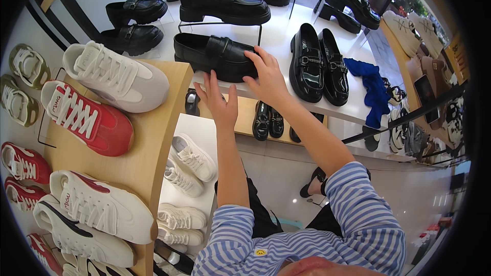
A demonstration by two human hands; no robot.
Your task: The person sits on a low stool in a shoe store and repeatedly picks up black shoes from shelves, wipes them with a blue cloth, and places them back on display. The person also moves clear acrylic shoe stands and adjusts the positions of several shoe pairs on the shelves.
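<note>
A black loafer (pixel 215 55) with a metal bar on its strap stands side-on at the front of the white display shelf (pixel 278 59). My right hand (pixel 267 78) is at its toe, fingers over the top and thumb lower down. Close to the near side of the sole is my left hand (pixel 219 103), fingers spread and holding nothing; whether its fingertips touch the sole is unclear. Behind, another black loafer (pixel 224 5) rests on a wire stand. To the right sits a pair of glossy black loafers (pixel 308 65) with chain trim, toes towards me.
A blue cloth (pixel 366 88) hangs over the shelf's front edge. On my left, a wooden shelf (pixel 153 130) carries a red sneaker (pixel 90 119) and several white ones. White sneakers (pixel 191 157) stand lower down. A phone (pixel 425 96) lies among shoes at the right, near a black rail (pixel 406 115).
</note>
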